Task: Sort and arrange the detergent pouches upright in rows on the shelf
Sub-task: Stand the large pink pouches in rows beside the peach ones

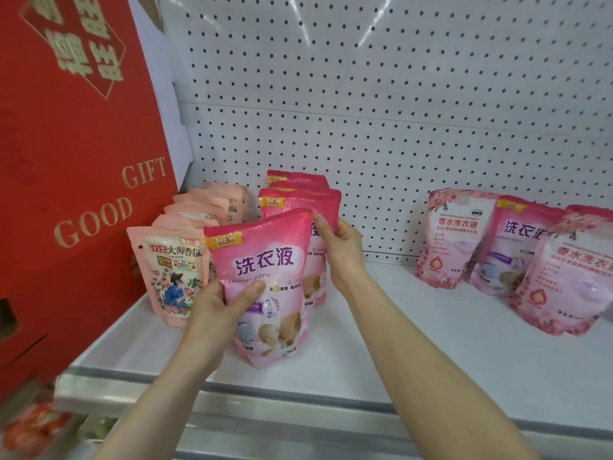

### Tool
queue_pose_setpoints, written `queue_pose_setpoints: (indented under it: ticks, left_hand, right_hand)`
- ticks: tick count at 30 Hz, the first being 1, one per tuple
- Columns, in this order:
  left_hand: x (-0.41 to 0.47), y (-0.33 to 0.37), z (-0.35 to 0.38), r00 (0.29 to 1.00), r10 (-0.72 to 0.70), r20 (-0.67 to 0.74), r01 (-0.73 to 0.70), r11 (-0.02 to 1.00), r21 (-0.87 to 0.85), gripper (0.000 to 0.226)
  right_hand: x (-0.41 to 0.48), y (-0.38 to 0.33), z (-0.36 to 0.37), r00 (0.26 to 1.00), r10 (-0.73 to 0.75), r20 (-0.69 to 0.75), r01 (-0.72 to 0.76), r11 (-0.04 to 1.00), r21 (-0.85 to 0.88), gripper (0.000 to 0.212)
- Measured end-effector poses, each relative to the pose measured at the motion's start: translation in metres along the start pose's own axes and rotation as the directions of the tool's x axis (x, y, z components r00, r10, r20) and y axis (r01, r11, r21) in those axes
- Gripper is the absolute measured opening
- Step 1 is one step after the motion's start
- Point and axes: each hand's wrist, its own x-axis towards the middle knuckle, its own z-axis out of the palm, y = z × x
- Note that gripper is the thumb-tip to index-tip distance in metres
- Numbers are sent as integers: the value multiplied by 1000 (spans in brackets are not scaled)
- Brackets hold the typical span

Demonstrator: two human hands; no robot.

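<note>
Far left, a red gift box (83, 161) stands at the end of the white shelf (414, 353). Just right of it, a pale row (175, 277) of peach pouches stands upright, one behind another toward the pegboard wall (398, 94), and appears finished. Next comes a pink row (298, 197) of brighter pouches, likewise upright. The front pink pouch (265, 277) is at its near end, base on or just above the shelf and top tilted slightly left. The left hand (212, 313) grips this pouch by its left edge, with the thumb curled across the front and the fingers hidden behind. The right hand (341, 254) is curled round the right edge of the pink row just behind, thumb in front; whether it also touches the front pouch cannot be told. Far right, well apart, three loose pouches (510, 247) of two designs lean against the wall and each other, overlapping. Judged from this, the task is roughly half done: the front pouch needs squaring up, and the right-hand group remains to be sorted and stood in rows.
</note>
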Motion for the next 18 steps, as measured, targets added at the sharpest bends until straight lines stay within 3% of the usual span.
queue_pose_setpoints:
  ticks: [2,4,6,7,9,11,14,18]
  left_hand:
    - [3,-1,-1,1000,-12,27,11,1000,26,36]
    - [4,-1,0,998,-9,62,3,996,87,49]
    - [4,-2,3,997,-6,71,-4,991,131,44]
    - [5,-2,6,998,-4,67,-5,993,121,35]
    - [7,-1,13,998,7,61,-14,993,114,19]
    - [11,-2,20,997,5,77,-14,992,122,17]
    - [17,-1,28,993,3,114,-16,993,116,24]
    - [15,-4,24,985,54,165,-88,975,205,64]
  right_hand:
    - [1,-13,-9,998,-53,28,55,996,-74,21]
    - [-4,-36,-17,976,-216,6,211,949,-234,38]
    - [-15,-66,-22,908,-419,22,398,843,-362,32]
    - [-23,-79,-23,880,-461,114,466,792,-394,25]
    - [-37,-96,-23,847,-354,396,517,721,-461,19]
    - [-42,-95,-21,806,-194,559,528,662,-532,14]
    - [-36,-83,-18,825,-228,518,528,638,-561,6]
    - [-28,-73,-17,843,-321,431,535,580,-614,12]
